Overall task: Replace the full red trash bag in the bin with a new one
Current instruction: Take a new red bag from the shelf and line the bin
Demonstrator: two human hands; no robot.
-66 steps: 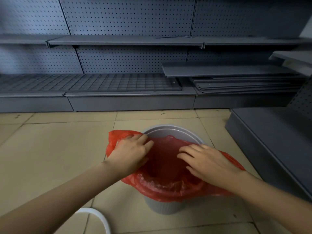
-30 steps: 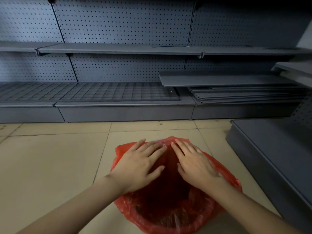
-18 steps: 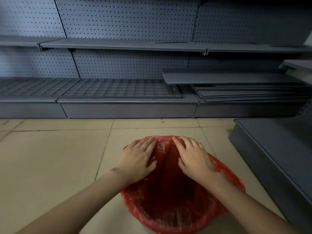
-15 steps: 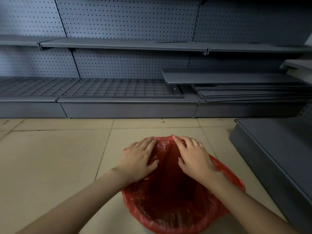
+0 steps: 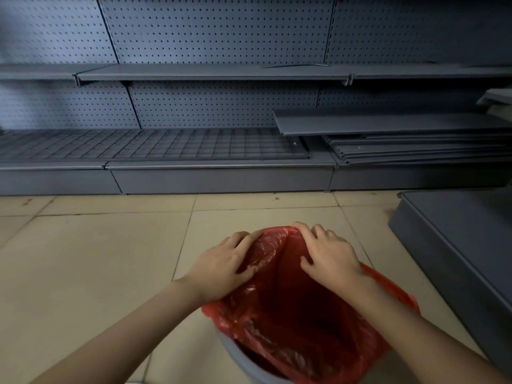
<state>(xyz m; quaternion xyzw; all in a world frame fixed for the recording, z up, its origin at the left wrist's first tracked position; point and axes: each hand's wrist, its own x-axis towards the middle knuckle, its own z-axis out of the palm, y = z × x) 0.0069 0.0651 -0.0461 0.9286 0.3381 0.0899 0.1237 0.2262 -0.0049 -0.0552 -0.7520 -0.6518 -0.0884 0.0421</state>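
Head view looks down on a grey bin standing on the tiled floor, lined with the red trash bag. Both hands work the bag's far edge: the left hand has its fingers curled over the film at the far-left rim, and the right hand hooks its fingertips over the far-right fold. The bag mouth lies open toward the person, the near rim unheld. Judging by this, the coming move is a downward tuck over the far rim, with both hands equally close. Grey shelving stands behind.
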